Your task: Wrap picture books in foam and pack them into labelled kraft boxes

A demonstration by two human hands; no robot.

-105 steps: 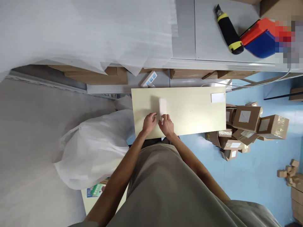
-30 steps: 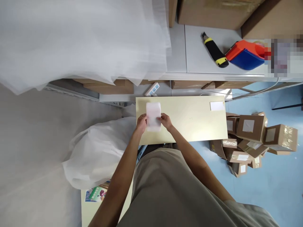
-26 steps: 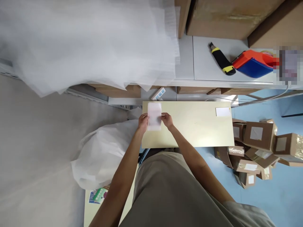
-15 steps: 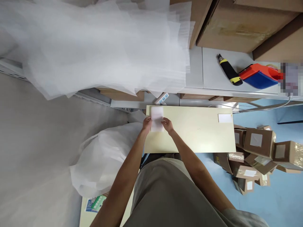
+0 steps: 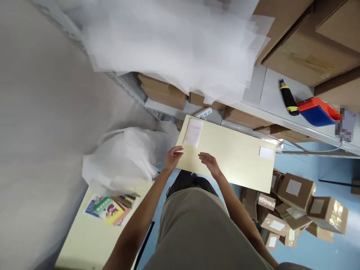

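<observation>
A flat white rectangular packet (image 5: 193, 132), seemingly wrapped in thin white sheet, lies at the left end of the pale yellow table (image 5: 227, 159). My left hand (image 5: 173, 156) hovers by the table's left edge, just below the packet, fingers apart and holding nothing. My right hand (image 5: 209, 162) is over the table to the right of and below the packet, its fingers stretched out and empty. Neither hand touches the packet. A small white card or paper (image 5: 267, 152) rests at the table's right end.
Above the table, a shelf holds a stack of white foam sheets (image 5: 174, 48), a box cutter (image 5: 289, 98), a red and blue tape dispenser (image 5: 319, 111) and cardboard boxes (image 5: 306, 48). Taped cartons (image 5: 295, 191) pile on the floor at right. A white bag (image 5: 123, 157) and books (image 5: 109, 210) are at left.
Both hands have let go of the white packet and drawn back toward my body. The packet stays on the table. My view has turned and shifted, bringing the books at left into sight.
</observation>
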